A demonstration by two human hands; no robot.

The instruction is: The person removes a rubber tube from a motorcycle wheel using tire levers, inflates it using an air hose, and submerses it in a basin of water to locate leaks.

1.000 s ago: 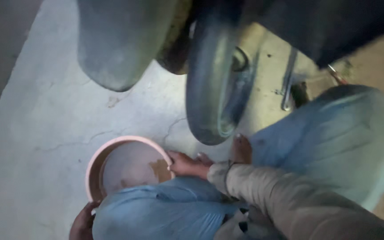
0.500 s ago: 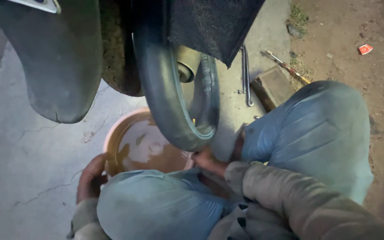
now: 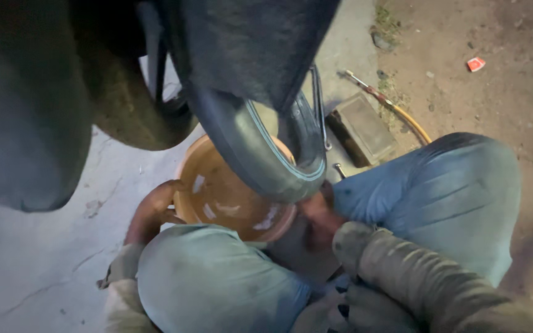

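Note:
A round pinkish basin (image 3: 187, 165) with brownish water stands on the concrete between my knees. My left hand (image 3: 151, 208) grips its left rim, fingers curled over the edge. At the basin's right rim, just under a black rubber tube (image 3: 251, 151), my right hand (image 3: 318, 220) holds on; its fingertips are partly hidden. The tube hangs in a loop from above, and its lowest part is over the right side of the basin.
A dark vehicle body and wheel (image 3: 26, 129) fill the upper left. A dark rectangular box (image 3: 361, 127), a metal rod (image 3: 318, 105) and a yellowish hose (image 3: 405, 117) lie beyond my right knee (image 3: 445, 197). Bare dirt with a small red scrap (image 3: 475, 63) lies at the right.
My view has swung closer and to the right. The tube loop now hangs low over the basin. Both hands stay on the basin's rim.

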